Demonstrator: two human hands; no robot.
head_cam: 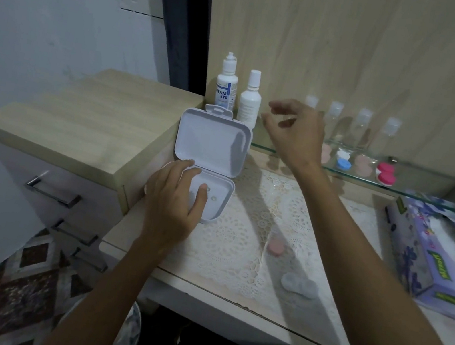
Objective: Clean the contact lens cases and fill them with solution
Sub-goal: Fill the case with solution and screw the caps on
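A white hinged box (pixel 212 142) stands open at the table's left, lid upright. My left hand (pixel 177 197) rests on its base with straight fingers. My right hand (pixel 293 129) hovers in the air near the glass shelf (pixel 416 189), fingers loosely curled and holding nothing. Two solution bottles (pixel 226 85) (pixel 250 99) stand behind the box. On the lace mat lie a pink cap (pixel 276 246) and a clear lens case (pixel 299 285). Lens cases sit on the shelf: blue-and-white (pixel 342 160), pink-and-white (pixel 385 173), and pale pink ones (pixel 362 164).
Several small clear bottles (pixel 360 128) line the back of the shelf. A purple tissue box (pixel 441 256) lies at the right. A wooden drawer unit (pixel 77 129) stands on the left, higher than the table. A bin is below the table edge.
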